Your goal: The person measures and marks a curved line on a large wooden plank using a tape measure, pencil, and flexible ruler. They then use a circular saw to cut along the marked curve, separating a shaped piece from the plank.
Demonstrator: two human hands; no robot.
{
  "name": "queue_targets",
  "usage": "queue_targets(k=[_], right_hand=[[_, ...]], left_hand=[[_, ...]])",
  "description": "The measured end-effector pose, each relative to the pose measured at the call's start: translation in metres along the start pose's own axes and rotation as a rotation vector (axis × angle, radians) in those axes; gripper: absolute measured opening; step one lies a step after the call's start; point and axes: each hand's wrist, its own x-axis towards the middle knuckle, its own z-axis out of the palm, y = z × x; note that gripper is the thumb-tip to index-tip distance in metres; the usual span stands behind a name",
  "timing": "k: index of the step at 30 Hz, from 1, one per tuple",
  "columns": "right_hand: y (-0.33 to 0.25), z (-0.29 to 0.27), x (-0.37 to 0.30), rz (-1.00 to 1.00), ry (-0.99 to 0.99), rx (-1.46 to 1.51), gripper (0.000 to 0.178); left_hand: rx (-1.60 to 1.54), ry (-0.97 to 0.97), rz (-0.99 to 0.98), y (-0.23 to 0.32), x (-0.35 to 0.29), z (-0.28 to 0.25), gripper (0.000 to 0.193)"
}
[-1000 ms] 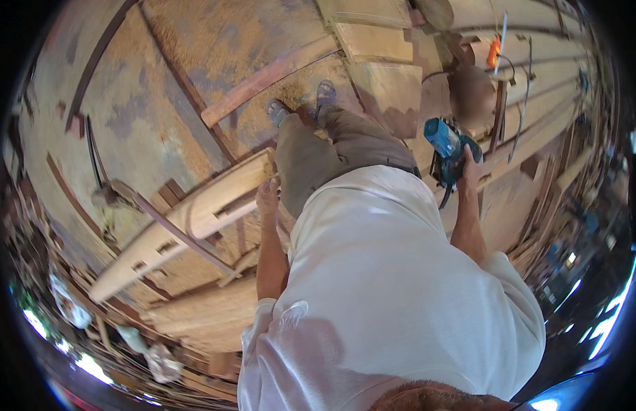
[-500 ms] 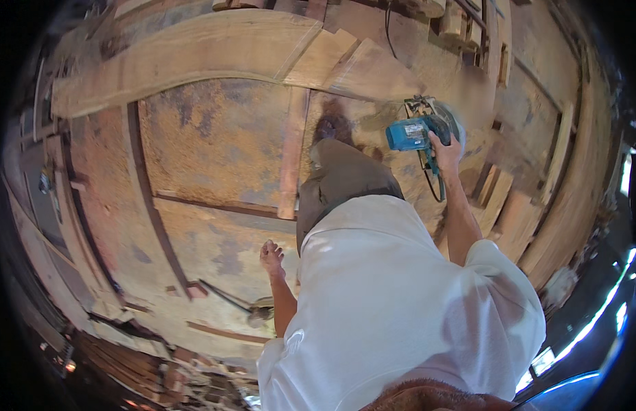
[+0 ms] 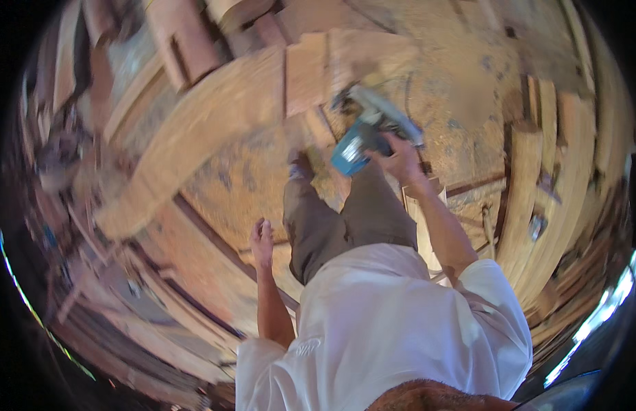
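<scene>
Brown boards (image 3: 153, 339) are being seen in long rows at the lower left, their edges being bent by the lens. Farther up, a broad, curved timber slab (image 3: 201, 130) is being shown lying across the view, its pale surface being softened by blur. Below the slab, a dusty floor (image 3: 229, 181) is being crossed by a dark wooden strip (image 3: 218, 238). Just right of that strip, the left hand (image 3: 262, 236) is being held raised beside the left leg, its fingers being kept loosely bent and partly apart; nothing is being seen in its grasp. Brown-grey trousers (image 3: 318, 240) are being worn under a white shirt (image 3: 400, 308). Toward the middle, a blue circular saw (image 3: 366, 130) is being carried at a tilt, its motor housing being set against the right leg in the view. Its handle is being gripped by the right hand (image 3: 404, 163), the fingers being closed around it; whether the trigger is being pressed cannot be told. Beneath the right forearm, a pale board (image 3: 423, 236) is being partly hidden. At the far right, thick timber beams (image 3: 527, 198) are being seen lying lengthwise, side by side.
</scene>
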Motion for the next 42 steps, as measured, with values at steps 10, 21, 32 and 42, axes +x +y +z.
queue_targets(k=[10,21,32,42], right_hand=[[-0.114,0.032,-0.070,0.314,0.432,0.181,0.052],[-0.161,-0.034,-0.144,-0.065,1.309,1.045,0.028],[-0.072,-0.149,-0.235,-0.209,1.392,1.401,0.033],[0.001,-0.174,-0.195,0.323,1.645,1.015,0.019]], left_hand=[[0.237,-0.513,0.195,0.068,0.143,-0.023,0.051],[0.394,-0.935,0.364,0.183,0.164,0.132,0.052],[-0.381,-1.037,-0.648,0.221,-0.017,0.480,0.059],[-0.948,-1.071,0.142,0.449,-0.043,0.387,0.037]])
